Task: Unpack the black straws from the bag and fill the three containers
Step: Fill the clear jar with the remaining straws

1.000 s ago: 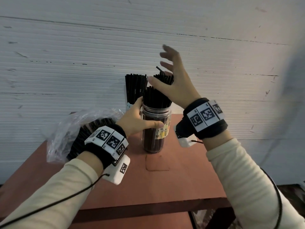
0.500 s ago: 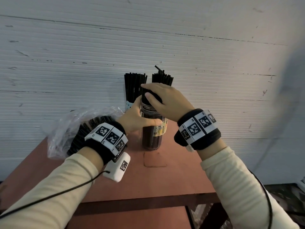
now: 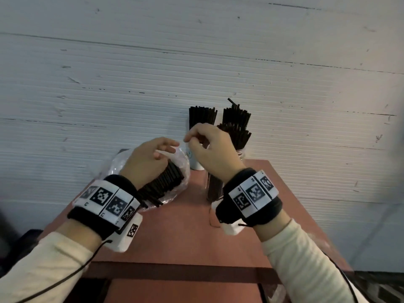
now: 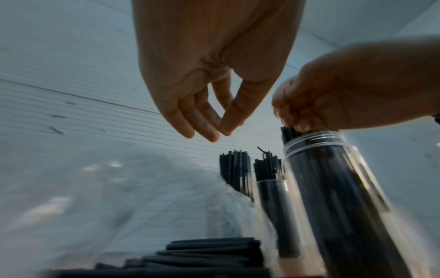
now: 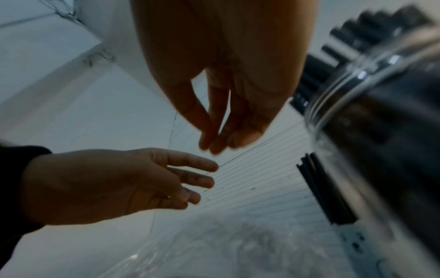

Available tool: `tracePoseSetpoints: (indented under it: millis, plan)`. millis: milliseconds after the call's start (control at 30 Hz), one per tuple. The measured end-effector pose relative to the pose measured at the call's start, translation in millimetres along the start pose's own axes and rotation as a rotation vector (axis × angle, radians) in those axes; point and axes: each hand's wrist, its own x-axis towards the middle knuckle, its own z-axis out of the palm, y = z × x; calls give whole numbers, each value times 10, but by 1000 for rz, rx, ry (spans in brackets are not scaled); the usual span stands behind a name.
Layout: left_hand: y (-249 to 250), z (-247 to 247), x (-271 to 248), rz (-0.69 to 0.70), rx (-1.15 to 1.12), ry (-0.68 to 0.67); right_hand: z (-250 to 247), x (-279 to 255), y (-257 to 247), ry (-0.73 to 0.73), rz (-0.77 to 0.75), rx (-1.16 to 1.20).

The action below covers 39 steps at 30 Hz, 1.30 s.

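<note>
Both hands' fingers (image 3: pixel 166 143) above bag (image 3: pixel 179 162), empty

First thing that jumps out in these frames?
Three containers packed with upright black straws stand at the back of the red-brown table, against the white wall. Left of them lies a clear plastic bag still holding straws. Both hands hover in front: the left hand over the bag, the right hand in front of the nearest clear jar, neither plainly gripping anything.

Reddish-brown table (image 3: pixel 181 232) with a clear bag (image 3: pixel 182 165) of black straws (image 3: pixel 164 184) and three straw-filled containers (image 3: pixel 215 189).
</note>
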Motion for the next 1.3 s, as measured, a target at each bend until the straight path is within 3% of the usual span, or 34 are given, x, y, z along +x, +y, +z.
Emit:
tracePoseSetpoints:
  millis: [100, 167, 267, 333, 400, 533, 767, 1033, 1300]
  plan:
    - [-175, -296, -139, 34, 115, 112, 306, 18, -27, -323, 158, -56]
    - [-294, -472, -185, 14, 218, 116, 538, 48, -8, -535, 203, -163]
    - [-411, -665, -202, -56, 289, -40, 839, 91, -19, -823, 238, -302]
    - [-440, -723, -228, -117, 264, -170, 1029, 121, -13, -916, 236, -333]
    - [-465, -740, -249, -140, 264, -214, 1200, 143, -12, -936, 230, -345]
    - [-465, -765, -259, -146, 240, -149, 1433, 163, -7, -969, 211, -389]
    - [-512, -799, -272, -154, 222, -141, 1518, 144, 13, -961, 205, -358]
    - [-556, -813, -331, -208, 257, -326, 1477, 87, -53, -1030, 169, -412]
    - [-656, -864, -300, -143, 270, -251, 1471, 118, -20, -1039, 182, -348]
